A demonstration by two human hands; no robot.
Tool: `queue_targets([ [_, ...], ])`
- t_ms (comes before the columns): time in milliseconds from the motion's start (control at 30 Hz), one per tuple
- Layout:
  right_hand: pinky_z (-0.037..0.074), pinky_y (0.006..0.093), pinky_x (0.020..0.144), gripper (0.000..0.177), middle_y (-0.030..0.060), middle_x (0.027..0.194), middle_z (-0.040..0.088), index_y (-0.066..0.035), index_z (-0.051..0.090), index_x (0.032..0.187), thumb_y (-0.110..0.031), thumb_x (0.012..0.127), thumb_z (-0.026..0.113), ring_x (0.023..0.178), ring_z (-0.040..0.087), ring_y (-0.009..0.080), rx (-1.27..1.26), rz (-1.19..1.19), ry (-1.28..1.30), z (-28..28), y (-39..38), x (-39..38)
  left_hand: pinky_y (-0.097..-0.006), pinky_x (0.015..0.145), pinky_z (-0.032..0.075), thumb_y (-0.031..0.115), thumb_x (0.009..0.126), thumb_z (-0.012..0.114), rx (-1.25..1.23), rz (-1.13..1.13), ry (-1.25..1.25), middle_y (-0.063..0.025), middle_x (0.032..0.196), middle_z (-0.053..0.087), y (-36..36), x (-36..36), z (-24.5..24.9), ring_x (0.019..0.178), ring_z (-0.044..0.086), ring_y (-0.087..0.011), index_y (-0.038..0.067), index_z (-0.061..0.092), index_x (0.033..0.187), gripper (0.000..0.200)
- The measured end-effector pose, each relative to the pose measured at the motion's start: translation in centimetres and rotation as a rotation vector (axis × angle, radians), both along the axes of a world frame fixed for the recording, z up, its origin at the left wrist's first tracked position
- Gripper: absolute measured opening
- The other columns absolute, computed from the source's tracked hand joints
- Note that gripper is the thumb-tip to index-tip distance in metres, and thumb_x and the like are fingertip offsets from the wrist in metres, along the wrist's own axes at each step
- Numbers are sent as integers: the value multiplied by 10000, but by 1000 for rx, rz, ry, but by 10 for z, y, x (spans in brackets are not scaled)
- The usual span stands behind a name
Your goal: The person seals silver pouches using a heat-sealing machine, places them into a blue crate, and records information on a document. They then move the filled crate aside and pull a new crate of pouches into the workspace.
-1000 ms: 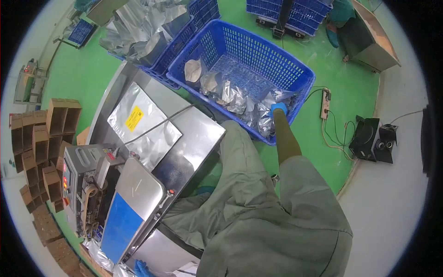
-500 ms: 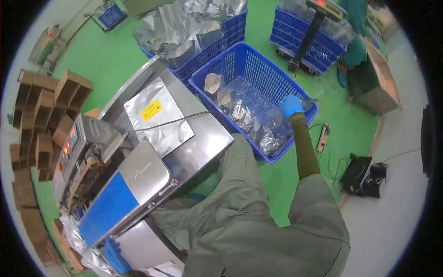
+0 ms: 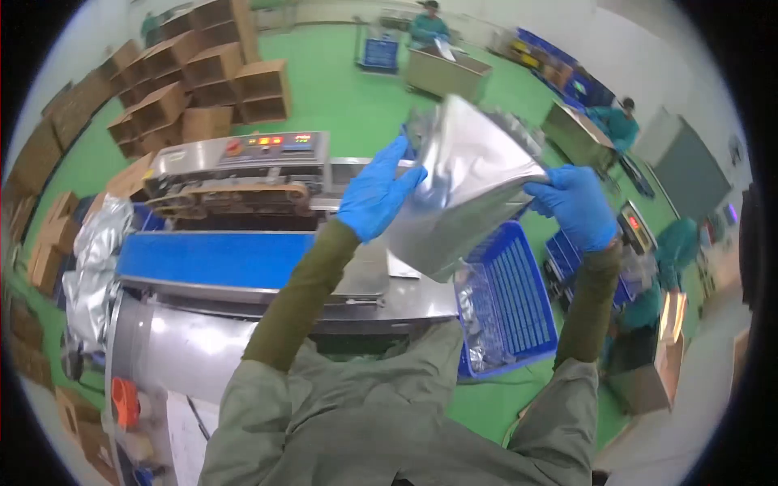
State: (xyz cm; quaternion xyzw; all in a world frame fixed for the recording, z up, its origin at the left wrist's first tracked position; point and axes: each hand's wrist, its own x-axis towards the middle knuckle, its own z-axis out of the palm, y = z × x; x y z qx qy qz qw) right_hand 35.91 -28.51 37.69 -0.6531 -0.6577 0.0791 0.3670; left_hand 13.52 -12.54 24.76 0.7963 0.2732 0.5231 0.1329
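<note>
A large silver foil bag [image 3: 474, 174] is raised in front of me, above the metal worktop and the near end of the blue basket. My right hand [image 3: 577, 204], in a blue glove, is closed on the bag's right corner. My left hand [image 3: 379, 193], gloved in blue too, lies along the bag's left side with thumb and fingers apart. Below and left of it is a sealing machine with a blue conveyor belt [image 3: 215, 257] and a lit control panel [image 3: 275, 144]. Clear packets and silver foil lie inside the blue basket [image 3: 527, 296]; the bag hides part of its rim.
Silver bags [image 3: 97, 271] hang at the machine's left end. A paper sheet with a pen [image 3: 194, 421] and an orange tool [image 3: 125, 401] rest near me on the left. Cardboard boxes [image 3: 215, 69] are stacked behind. Co-workers [image 3: 620, 125] stand at metal bins across the green floor.
My right hand has come up from the basket, and the foil bag is now lifted. My left hand has risen from the lower left to the bag's side. My view has turned left.
</note>
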Motion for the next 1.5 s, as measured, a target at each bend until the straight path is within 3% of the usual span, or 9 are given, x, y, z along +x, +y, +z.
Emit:
queue_targets([
  [167,403,221,507,231,39,691,597,-35,630,1016,-59,788,611,577,502,71,142,426,-151,-59,47,-58,-314,766,455,258,854,578,-236,101,-232,-133,978,610,6,-46,-43,851,584,-214,-4,558,1056,331],
  [300,432,213,581,382,-17,742,539,-57,533,1142,17,770,576,649,495,62,132,327,541,-119,68,-57,-271,662,460,161,819,630,-12,277,-427,-80,790,624,3,-67,-54,699,571,-145,-3,608,914,191],
  [433,437,221,604,346,-9,797,564,-31,578,1057,-1,722,662,701,505,55,50,354,518,-168,73,-67,-253,586,460,110,744,703,-302,-55,-469,-30,684,602,-8,-68,-50,610,546,-101,32,633,819,128],
  [667,452,238,613,266,17,774,620,-9,640,909,-84,681,754,664,536,82,-64,135,549,-153,81,-62,-198,505,345,21,727,698,-380,-30,-791,53,613,512,4,-103,-49,574,410,-25,27,617,716,82],
  [867,451,267,635,205,51,827,638,10,612,910,-174,821,631,698,543,86,71,394,561,-169,103,-64,-201,530,379,196,819,640,-601,-245,-698,53,658,536,-3,-103,-32,599,467,-26,42,619,809,155],
  [967,433,250,608,338,51,778,624,30,606,908,-302,879,549,688,535,79,243,386,438,-178,110,-63,-230,493,377,374,868,555,-574,-316,-103,54,659,486,11,-110,-47,573,463,-46,65,597,833,313],
  [1233,346,234,446,379,-10,587,527,-11,615,760,-336,910,492,494,445,60,162,191,695,-213,140,-65,-222,556,448,411,931,414,-1029,-375,-758,-13,697,546,47,-84,-96,609,516,-102,45,599,957,411],
  [1400,309,232,393,387,-12,519,489,-74,565,599,-365,855,558,419,411,71,-5,113,748,-263,153,-47,-257,589,443,361,908,483,-1007,-130,-193,-17,703,563,73,-94,-149,668,519,-99,19,603,908,362],
  [1500,396,270,364,392,31,534,500,-33,561,641,-375,831,573,398,485,142,-191,70,850,-261,138,-69,-301,586,454,367,867,514,-1057,20,-236,-61,734,587,118,-98,-255,677,540,-137,-5,607,957,394],
])
